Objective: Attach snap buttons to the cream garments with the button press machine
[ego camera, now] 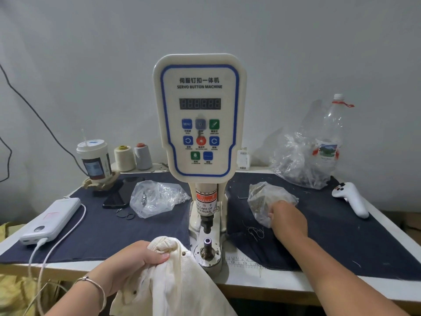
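Currently a loading step: left hand (134,256) grips the cream garment (173,281) bunched just beside the lower die (207,244). Right hand (286,218) reaches into the bag of snaps (268,199); its fingers are hidden, grip undeterminable. Next, probably: seat a snap, align fabric.

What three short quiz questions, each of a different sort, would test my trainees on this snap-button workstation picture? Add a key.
1. True or false: the left hand grips the cream garment.
2. Where does the right hand reach? A) into the plastic bag right of the machine B) to the white controller C) to the power bank
3. Fill in: the panel of the button press machine reads "SERVO ______ MACHINE".

Key: 1 true; 2 A; 3 BUTTON.
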A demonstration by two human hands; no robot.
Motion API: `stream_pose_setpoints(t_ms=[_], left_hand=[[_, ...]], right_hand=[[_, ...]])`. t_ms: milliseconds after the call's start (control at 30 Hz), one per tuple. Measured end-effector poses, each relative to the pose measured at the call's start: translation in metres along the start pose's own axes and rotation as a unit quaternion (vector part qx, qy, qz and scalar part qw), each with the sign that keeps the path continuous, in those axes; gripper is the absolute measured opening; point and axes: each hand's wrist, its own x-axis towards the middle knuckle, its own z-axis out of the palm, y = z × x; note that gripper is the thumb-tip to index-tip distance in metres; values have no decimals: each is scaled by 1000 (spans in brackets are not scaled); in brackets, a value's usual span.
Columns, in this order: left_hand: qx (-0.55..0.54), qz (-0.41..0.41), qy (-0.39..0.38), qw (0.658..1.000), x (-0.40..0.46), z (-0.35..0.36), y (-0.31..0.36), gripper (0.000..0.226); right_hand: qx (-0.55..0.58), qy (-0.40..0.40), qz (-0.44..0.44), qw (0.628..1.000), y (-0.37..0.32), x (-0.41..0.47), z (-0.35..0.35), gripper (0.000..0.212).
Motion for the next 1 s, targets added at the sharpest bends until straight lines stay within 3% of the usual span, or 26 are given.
stream_pose_setpoints(t_ms=[133, 233, 300, 400, 500, 600, 833, 1000], left_hand=[[3, -1, 14, 1000, -2, 1, 3, 41], [9, -6, 11, 1000, -3, 2, 4, 34], [9, -3, 15, 1000, -3, 2, 4, 42], [9, 2, 23, 1000, -4, 4, 4, 47], [9, 2, 29, 1000, -4, 4, 4, 46], [9, 10, 34, 999, -4, 6, 4, 46], [13, 18, 36, 999, -3, 6, 3, 55], [17, 16, 34, 999, -2, 6, 0, 44]], right_hand=[[94, 70, 6, 993, -4, -33, -12, 17], [289, 19, -2, 957, -20, -63, -23, 23], [452, -88, 41, 887, -36, -81, -30, 20], [600, -236, 110, 757, -55, -102, -35, 14], [686, -297, 197, 635, -67, -110, -35, 9], [727, -311, 251, 558, -76, -113, -33, 9], [746, -325, 283, 507, -84, -110, -31, 12], [758, -334, 271, 490, -88, -110, -31, 22]])
